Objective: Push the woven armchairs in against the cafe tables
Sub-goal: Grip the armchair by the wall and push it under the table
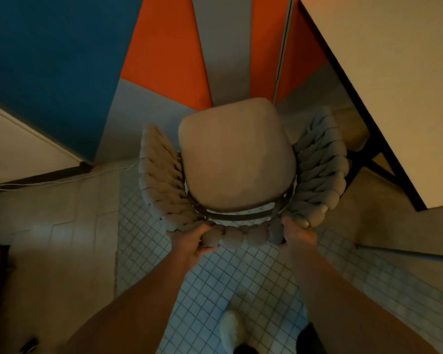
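Underfoot, small square floor tiles in pale grid, flanked by larger beige slabs left and right. Ahead, a wall banded in blue, orange and grey. At right, a pale cafe table with dark edge and dark legs, running diagonally from top centre toward the right side. At far left, the corner of a second table, a white cable trailing along the floor beneath it.

In the middle, a woven armchair: beige seat cushion, chunky braided rope wrapping arms and backrest, seat pointing toward the wall. Not tucked under either table; right arm of the chair just beside the right table's leg, seat between the two tables.

Left hand closed around the braided back rim, fingers curled over the top, thumb beneath. Right hand clamped on the same rim further right, fingers wrapped over the weave.

Lowest, a white shoe on the tiles.
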Tool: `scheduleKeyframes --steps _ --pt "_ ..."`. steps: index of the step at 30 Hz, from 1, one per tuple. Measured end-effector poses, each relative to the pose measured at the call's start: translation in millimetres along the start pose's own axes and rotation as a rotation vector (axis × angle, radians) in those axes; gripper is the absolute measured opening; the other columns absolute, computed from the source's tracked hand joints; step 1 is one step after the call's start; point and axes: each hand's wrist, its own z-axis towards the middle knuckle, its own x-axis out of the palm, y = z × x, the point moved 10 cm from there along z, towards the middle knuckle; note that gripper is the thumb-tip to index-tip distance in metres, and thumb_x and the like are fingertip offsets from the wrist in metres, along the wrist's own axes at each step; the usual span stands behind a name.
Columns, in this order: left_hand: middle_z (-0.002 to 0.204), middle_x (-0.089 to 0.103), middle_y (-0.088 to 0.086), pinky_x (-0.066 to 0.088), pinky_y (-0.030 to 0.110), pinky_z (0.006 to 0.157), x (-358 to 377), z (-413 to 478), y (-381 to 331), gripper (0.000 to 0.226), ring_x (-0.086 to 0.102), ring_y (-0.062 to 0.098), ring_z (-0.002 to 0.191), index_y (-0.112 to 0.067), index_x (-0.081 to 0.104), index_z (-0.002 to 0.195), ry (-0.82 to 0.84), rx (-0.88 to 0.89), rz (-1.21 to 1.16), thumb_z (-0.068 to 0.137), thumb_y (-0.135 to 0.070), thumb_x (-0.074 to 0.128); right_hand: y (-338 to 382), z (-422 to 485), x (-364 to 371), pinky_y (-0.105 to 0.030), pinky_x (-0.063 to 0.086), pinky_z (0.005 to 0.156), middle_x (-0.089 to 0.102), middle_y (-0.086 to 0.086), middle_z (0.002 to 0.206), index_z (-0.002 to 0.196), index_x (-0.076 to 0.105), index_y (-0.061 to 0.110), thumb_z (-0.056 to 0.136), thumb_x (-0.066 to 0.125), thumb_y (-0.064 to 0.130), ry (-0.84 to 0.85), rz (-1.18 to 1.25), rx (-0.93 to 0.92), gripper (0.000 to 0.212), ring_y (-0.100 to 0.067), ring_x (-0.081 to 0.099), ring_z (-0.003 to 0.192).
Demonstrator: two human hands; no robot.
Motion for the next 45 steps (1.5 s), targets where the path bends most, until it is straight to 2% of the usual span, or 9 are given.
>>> scheduleKeyframes --steps 8,12,15,20,23,25,33,39,45 --pt "0.121 0.065 0.021 0.062 0.052 0.072 -23 29 -1 0.033 0.065 0.038 0.111 -0.002 0.064 0.117 -0.001 -0.052 0.056 0.086 -0.005 0.075 -7 -15 3 -0.057 0.053 0.095 0.055 -0.018 0.134 0.138 0.048 0.006 0.092 0.07 0.012 -0.007 -0.056 -0.05 0.051 -0.042 0.057 0.119" --pt "0.121 0.068 0.016 0.061 0.049 0.067 -29 30 0 0.042 0.068 0.035 0.105 -0.011 0.065 0.121 -0.028 -0.036 0.043 0.082 -0.014 0.081 24 -24 -22 -0.038 0.06 0.069 0.064 -0.012 0.084 0.1 0.064 0.0 0.09 0.069 0.023 -0.072 -0.551 -0.253 0.025 -0.025 0.063 0.07" --pt "0.124 0.067 0.013 0.061 0.048 0.065 -36 27 1 0.064 0.069 0.034 0.102 -0.019 0.058 0.133 -0.099 -0.025 -0.021 0.075 -0.025 0.086 67 -50 -15 -0.025 0.036 0.047 0.053 -0.005 0.061 0.071 0.059 0.005 0.093 0.058 0.026 -0.135 -1.004 -0.647 0.031 -0.017 0.043 0.052" --pt "0.134 0.062 0.008 0.061 0.049 0.06 -46 26 3 0.086 0.068 0.033 0.108 -0.036 0.038 0.147 -0.228 0.017 -0.167 0.076 -0.03 0.085 75 -63 59 -0.034 0.052 0.077 0.07 0.003 0.097 0.098 0.069 0.019 0.094 0.056 0.041 0.215 -1.405 -1.006 0.027 -0.022 0.065 0.093" --pt "0.137 0.061 0.008 0.06 0.057 0.069 -41 24 2 0.088 0.069 0.033 0.106 -0.042 0.034 0.147 -0.222 0.02 -0.248 0.078 -0.026 0.085 32 -41 84 -0.038 0.051 0.095 0.059 0.003 0.132 0.136 0.056 0.019 0.084 0.063 0.064 0.595 -1.717 -0.786 0.069 -0.021 0.058 0.119" --pt "0.137 0.06 0.006 0.058 0.062 0.077 -40 26 1 0.088 0.068 0.033 0.108 -0.046 0.033 0.146 -0.235 0.036 -0.293 0.078 -0.021 0.085 12 -22 81 -0.041 0.054 0.089 0.062 0.001 0.128 0.132 0.055 0.02 0.074 0.067 0.073 0.683 -1.993 -0.703 0.079 -0.022 0.061 0.108" --pt "0.121 0.068 0.015 0.061 0.05 0.071 -34 42 9 0.077 0.068 0.035 0.106 -0.019 0.051 0.139 -0.137 -0.082 -0.224 0.07 -0.014 0.085 15 -1 82 -0.036 0.05 0.079 0.067 0.011 0.111 0.132 0.051 0.043 0.069 0.064 0.071 0.583 -2.337 -0.931 0.07 -0.017 0.063 0.096" --pt "0.129 0.066 0.017 0.06 0.054 0.075 -52 90 24 0.106 0.069 0.038 0.108 -0.022 0.051 0.141 -0.112 -0.085 -0.208 0.042 -0.014 0.088 16 -8 80 -0.035 0.043 0.082 0.062 0.006 0.122 0.134 0.05 0.04 0.082 0.06 0.059 0.472 -2.332 -0.947 0.056 -0.022 0.059 0.112" --pt "0.12 0.069 0.015 0.061 0.041 0.062 -36 67 -7 0.052 0.069 0.032 0.104 -0.014 0.06 0.128 -0.039 -0.085 -0.14 0.079 -0.004 0.075 9 -14 85 -0.033 0.039 0.077 0.061 0.005 0.126 0.141 0.043 0.047 0.083 0.061 0.056 0.376 -2.275 -0.879 0.061 -0.022 0.058 0.115"
